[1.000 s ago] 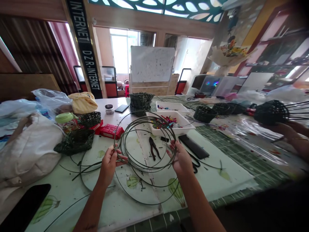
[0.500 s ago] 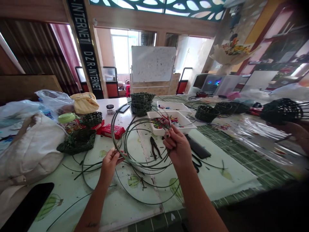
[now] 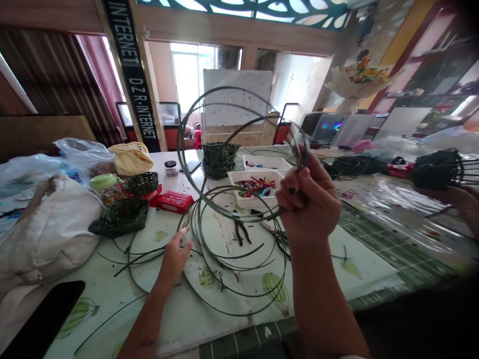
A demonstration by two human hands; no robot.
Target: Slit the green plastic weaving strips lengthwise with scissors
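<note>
above the bench (image 3: 175, 324), a raised hoop of dark green wicker (image 3: 224, 88) is clenched in the right hand (image 3: 309, 199), while the left hand (image 3: 175, 259) is held open beside lower coils (image 3: 239, 314).

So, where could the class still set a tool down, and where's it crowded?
Bare cloth shows right of the wire hoops, before the green tiles; also a little tabletop beside the small jar. Crowded on the left: white bag, woven baskets, red boxes.
</note>
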